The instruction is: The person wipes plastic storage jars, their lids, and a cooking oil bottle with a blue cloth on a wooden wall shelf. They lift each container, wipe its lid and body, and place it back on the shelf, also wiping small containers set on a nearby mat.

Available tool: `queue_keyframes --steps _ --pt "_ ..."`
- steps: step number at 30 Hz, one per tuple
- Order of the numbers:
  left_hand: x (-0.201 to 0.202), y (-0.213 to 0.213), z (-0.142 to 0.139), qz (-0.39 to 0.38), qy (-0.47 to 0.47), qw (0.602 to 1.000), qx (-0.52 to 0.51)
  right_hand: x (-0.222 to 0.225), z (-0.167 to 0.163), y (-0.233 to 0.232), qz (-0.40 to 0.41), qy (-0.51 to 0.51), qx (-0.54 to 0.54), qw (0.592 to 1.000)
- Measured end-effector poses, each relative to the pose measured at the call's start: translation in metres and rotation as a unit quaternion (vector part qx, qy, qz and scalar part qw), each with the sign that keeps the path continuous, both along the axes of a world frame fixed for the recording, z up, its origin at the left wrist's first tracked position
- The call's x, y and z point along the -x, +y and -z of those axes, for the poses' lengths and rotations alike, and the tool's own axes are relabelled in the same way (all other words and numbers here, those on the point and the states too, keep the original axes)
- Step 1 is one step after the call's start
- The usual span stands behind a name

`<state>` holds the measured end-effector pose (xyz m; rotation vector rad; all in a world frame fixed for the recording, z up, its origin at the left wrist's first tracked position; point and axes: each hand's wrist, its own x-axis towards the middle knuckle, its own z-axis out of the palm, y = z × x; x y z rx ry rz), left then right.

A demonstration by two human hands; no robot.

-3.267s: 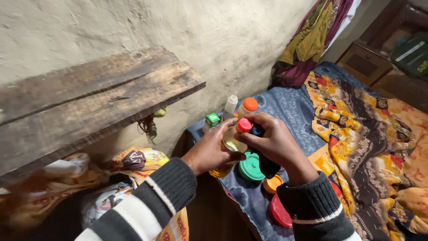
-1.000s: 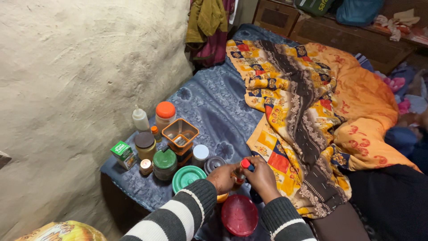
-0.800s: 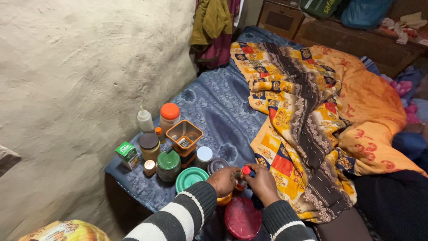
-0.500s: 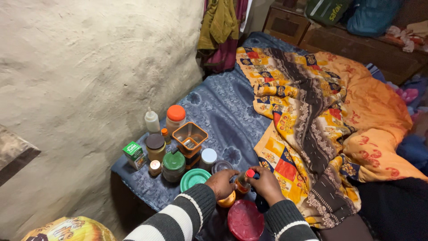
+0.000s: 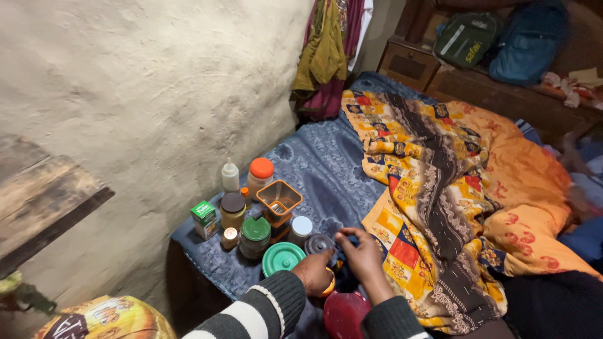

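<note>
Two hands: both low in the view, close together over the near corner of a blue bedspread (image 5: 326,169), striped dark-and-white sleeves (image 5: 264,311) running back toward the camera.
Left hand (image 5: 314,273): curled round something small and amber-orange (image 5: 329,287) that peeps out under its fingers; what the thing is cannot be told.
Right hand (image 5: 359,254): fingers bent and pinched together just beside the left hand, thumb toward it; whether it grips anything cannot be told.
Just ahead of the fingertips: a small dark round lid (image 5: 318,243), close to the left hand's knuckles.
Left of the left hand: a green round lid (image 5: 282,257) lying flat on the cloth, nearly touching the wrist.
Under the wrists: a red round container (image 5: 344,315), partly hidden by the right sleeve.
Beyond the hands, toward the wall: a green-lidded jar (image 5: 255,236), a white-capped jar (image 5: 301,230), an orange open-topped holder (image 5: 279,201), a brown-lidded jar (image 5: 233,211), an orange-lidded jar (image 5: 260,174), a white squeeze bottle (image 5: 230,176), a small green box (image 5: 204,219).
Right of the right hand: a yellow and orange patterned quilt (image 5: 452,188), heaped over the bed.
Far left of the hands: a rough plastered wall (image 5: 144,94).
</note>
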<state>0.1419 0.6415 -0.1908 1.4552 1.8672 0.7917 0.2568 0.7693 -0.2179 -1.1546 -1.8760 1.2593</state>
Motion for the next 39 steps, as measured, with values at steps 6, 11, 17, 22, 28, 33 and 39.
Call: queue_keyframes --steps 6,11,17,22,28,33,39 --pt "-0.008 -0.028 -0.022 -0.125 -0.422 0.894 0.08 0.052 -0.01 -0.063 -0.057 0.259 0.062 0.962" --pt "0.005 -0.077 -0.051 -0.186 -0.483 0.854 -0.051 0.072 -0.032 -0.098 -0.124 0.253 0.091 0.955" --pt "0.027 -0.115 -0.089 -0.219 -0.552 0.788 -0.163 0.104 -0.063 -0.132 -0.184 0.289 0.069 0.937" --pt "0.048 -0.146 -0.115 -0.267 -0.61 0.675 -0.317 0.118 -0.094 -0.175 -0.218 0.27 -0.085 0.934" --pt "0.067 -0.191 -0.133 -0.328 -0.493 0.694 -0.409 0.112 -0.137 -0.243 -0.334 0.297 -0.147 0.883" --pt "0.088 -0.236 -0.146 -0.338 -0.52 0.676 -0.398 0.129 -0.16 -0.285 -0.355 0.267 -0.272 0.854" --pt "0.099 -0.297 -0.157 -0.261 -0.564 0.679 -0.391 0.153 -0.162 -0.33 -0.396 0.349 -0.086 0.845"
